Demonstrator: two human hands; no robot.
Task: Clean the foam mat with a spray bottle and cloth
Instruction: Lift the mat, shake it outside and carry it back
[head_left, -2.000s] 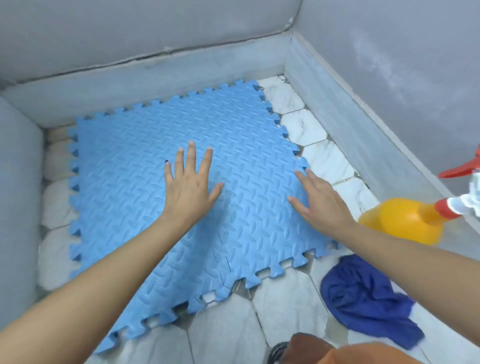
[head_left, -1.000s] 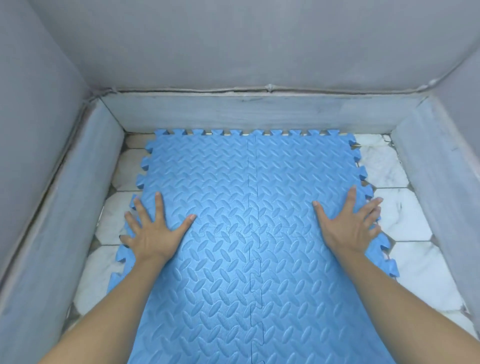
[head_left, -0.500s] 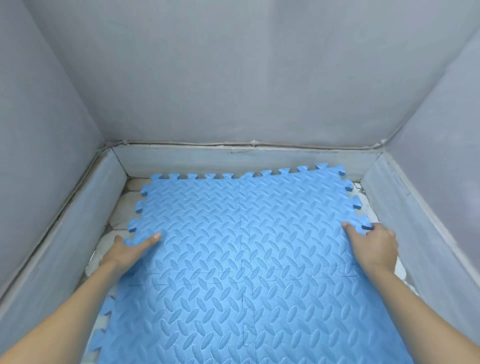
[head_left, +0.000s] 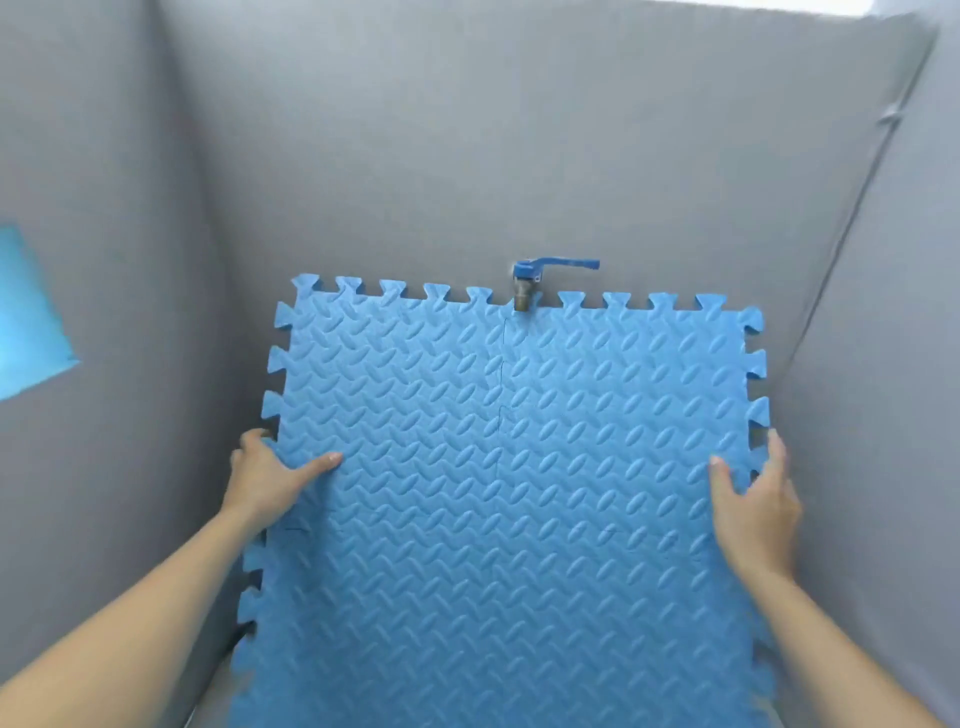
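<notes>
— Against the grey back wall (head_left: 467, 156), what is that blue sheet?

— It's the foam mat (head_left: 509, 493), soft, embossed with a leaf-like tread, its edges cut in jigsaw teeth. It stands tilted up, top edge leaning toward the wall, just under a blue-handled tap (head_left: 535, 275).

— Who has it?

— The left hand (head_left: 270, 480) clasps the left edge, thumb across the front; the right hand (head_left: 753, 512) clasps the right edge likewise. Seams show four joined tiles

Setting: bare wash area or utility corner. Plain grey walls (head_left: 467, 156) meet at frame right; blue-handled water tap (head_left: 540, 278) mounted centre.
</notes>
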